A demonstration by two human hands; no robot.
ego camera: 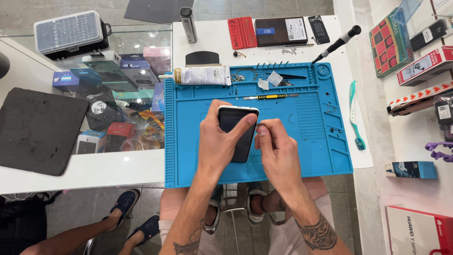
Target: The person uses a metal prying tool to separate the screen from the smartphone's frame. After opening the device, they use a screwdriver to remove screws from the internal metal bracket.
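The left hand (218,141) covers much of the smartphone (237,133). Whatever the right hand (278,151) pinches at the phone's edge is too small to identify. Small screws and parts in the blue repair mat's (325,151) top tray are indistinct. A red box (417,231) is cut off at the bottom right corner.

Mat (321,156): blue. Phone (236,134): black, white rim. Worktop (207,38): white. Toothbrush (355,113): teal. Box (389,42): red-green chequered.
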